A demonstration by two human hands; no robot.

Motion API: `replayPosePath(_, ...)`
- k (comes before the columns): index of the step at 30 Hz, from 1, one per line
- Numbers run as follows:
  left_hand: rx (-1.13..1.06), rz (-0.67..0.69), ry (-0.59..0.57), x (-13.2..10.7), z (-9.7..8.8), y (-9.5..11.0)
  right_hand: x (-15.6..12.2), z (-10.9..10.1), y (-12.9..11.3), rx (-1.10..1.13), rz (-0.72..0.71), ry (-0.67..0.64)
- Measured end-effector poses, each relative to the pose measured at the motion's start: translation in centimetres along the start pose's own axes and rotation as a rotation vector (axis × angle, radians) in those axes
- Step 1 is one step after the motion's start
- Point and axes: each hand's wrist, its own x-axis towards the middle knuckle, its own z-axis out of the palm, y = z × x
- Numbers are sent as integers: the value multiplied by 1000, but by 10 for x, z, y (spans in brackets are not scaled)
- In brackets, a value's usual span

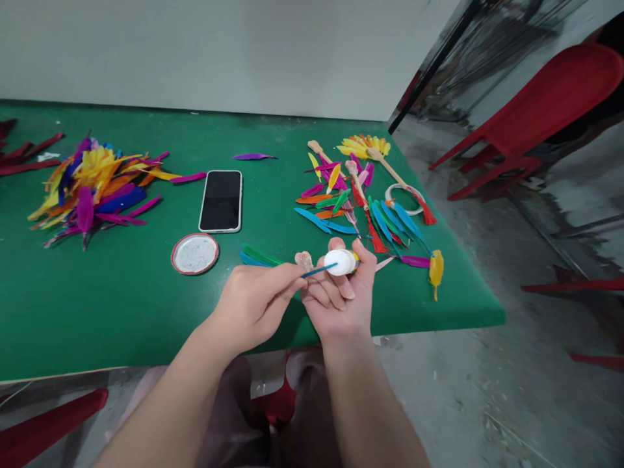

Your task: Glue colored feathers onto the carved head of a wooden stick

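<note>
My left hand (258,296) pinches a thin blue feather (319,269), seen almost edge-on. Its far end meets the white top of a small glue bottle (341,262) with some yellow on its side. That bottle sits in my right hand (344,299), palm up, fingers curled around it. Green and blue feathers (260,255) show just beyond my left hand; whether they lie on the table or are held, I cannot tell. A pale wooden stick end (303,260) appears behind my fingers.
On the green table (121,312) lie a mixed feather pile (104,185), a phone (221,201), a round lid (195,254) and a purple feather (253,156). Loose feathers (331,205), wooden sticks and a yellow feather fan (365,146) lie rightward. Red chairs (556,97) stand beyond the edge.
</note>
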Motion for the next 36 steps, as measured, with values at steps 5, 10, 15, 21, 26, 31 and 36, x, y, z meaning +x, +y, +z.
replayPosePath(5, 28, 2, 23, 0, 2, -1, 0, 2, 0, -9, 6, 28)
replayPosePath(10, 20, 20, -5, -1, 3, -3, 0, 2, -2, -4, -9, 46)
replayPosePath(15, 26, 8, 35, 0, 2, -3, 0, 1, 0, -39, 19, 31)
replayPosePath(21, 23, 22, -51, 0, 1, -3, 1, -1, -3, -96, 70, 25)
replayPosePath(26, 25, 19, -25, 0, -1, -3, 0, 0, -3, -126, 99, 37)
replayPosePath(31, 48, 36, -3, 1, -3, -3, 0, 2, -2, -106, 132, 72)
replayPosePath(36, 41, 40, -34, 0, -3, -4, -2, 3, -5, -79, 149, 68)
